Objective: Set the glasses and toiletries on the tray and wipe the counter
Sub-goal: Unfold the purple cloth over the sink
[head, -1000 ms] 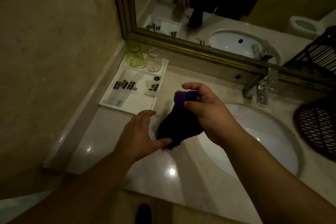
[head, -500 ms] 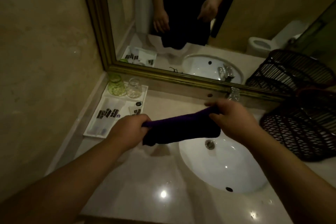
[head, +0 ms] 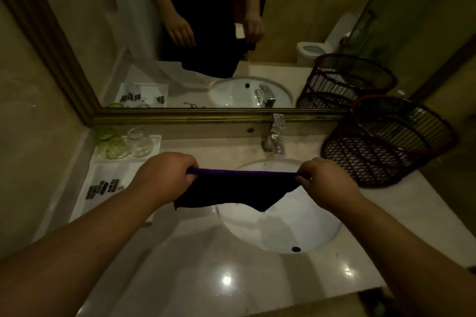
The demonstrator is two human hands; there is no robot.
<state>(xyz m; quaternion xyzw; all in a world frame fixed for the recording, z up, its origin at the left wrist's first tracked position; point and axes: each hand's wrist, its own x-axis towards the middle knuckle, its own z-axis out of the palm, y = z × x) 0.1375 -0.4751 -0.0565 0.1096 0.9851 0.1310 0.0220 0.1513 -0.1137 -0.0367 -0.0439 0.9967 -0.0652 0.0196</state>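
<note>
**Cloth stretched over the basin**

Since a moment ago, both my hands have pulled apart. Counter (head: 180,265) lies below; tray (head: 154,141) holds glasses and toiletries (head: 104,188). Left hand (head: 164,175) and right hand (head: 324,183) pinch the cloth (head: 239,190) taut, long axis left-right.

Bare counter (head: 180,273) in front lies open; tray (head: 85,203) (left), faucet (head: 275,136) and basket (head: 386,152) crowd the back.
</note>
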